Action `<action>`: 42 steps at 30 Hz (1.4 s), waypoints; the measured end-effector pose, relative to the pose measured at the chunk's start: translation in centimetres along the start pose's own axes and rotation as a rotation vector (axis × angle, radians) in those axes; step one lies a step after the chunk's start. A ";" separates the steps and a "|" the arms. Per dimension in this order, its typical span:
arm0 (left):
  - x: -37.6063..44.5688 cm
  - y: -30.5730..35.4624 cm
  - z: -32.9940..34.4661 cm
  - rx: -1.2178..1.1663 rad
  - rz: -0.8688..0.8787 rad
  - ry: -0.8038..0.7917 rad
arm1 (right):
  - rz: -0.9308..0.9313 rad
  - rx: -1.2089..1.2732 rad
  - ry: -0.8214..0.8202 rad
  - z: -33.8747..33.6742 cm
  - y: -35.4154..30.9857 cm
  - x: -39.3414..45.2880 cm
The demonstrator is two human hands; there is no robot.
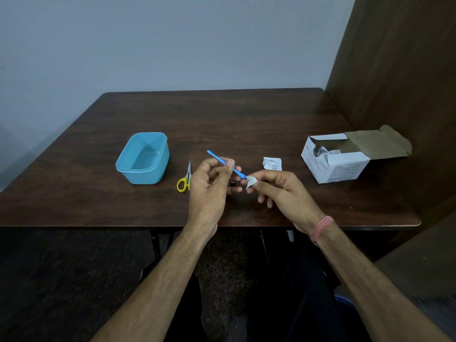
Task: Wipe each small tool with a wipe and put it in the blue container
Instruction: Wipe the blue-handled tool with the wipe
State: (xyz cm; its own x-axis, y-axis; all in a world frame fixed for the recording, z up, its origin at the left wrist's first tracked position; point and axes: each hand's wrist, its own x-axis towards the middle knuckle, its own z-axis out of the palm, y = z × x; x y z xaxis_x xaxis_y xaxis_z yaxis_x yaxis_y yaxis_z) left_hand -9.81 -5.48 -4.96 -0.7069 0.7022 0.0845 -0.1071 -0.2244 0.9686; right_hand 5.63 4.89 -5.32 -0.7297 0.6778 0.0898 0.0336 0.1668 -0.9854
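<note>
My left hand [212,186] pinches a thin blue stick tool [217,158] above the middle of the table, its shaft slanting from upper left to lower right. My right hand [278,188] pinches a small white wipe [251,181] round the tool's lower metal tip. The blue container [128,166] stands open at the left with nothing visible inside. Small scissors with yellow handles [185,180] lie on the table between the container and my left hand.
A torn white wipe sachet [272,164] lies right of my hands. An open white carton of wipes [333,160] sits at the far right beside a brown side panel [394,70]. The dark wooden table [98,206] ends at its front edge just below my wrists.
</note>
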 end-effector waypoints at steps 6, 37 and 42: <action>0.0 -0.2 -0.1 0.012 0.030 -0.022 | 0.018 0.038 0.040 0.2 0.0 0.2; 0.1 -0.9 -0.4 0.021 0.051 -0.063 | -0.057 0.122 0.251 0.4 0.7 0.2; 0.1 -0.9 -0.5 0.038 0.057 -0.098 | -0.052 0.130 0.312 0.3 0.7 0.3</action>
State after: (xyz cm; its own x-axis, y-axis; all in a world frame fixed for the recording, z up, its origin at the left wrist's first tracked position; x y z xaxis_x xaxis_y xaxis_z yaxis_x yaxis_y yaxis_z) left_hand -10.15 -5.58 -5.97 -0.6389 0.7524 0.1600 -0.0412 -0.2411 0.9696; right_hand 5.24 4.94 -6.03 -0.4835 0.8605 0.1603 -0.1002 0.1275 -0.9868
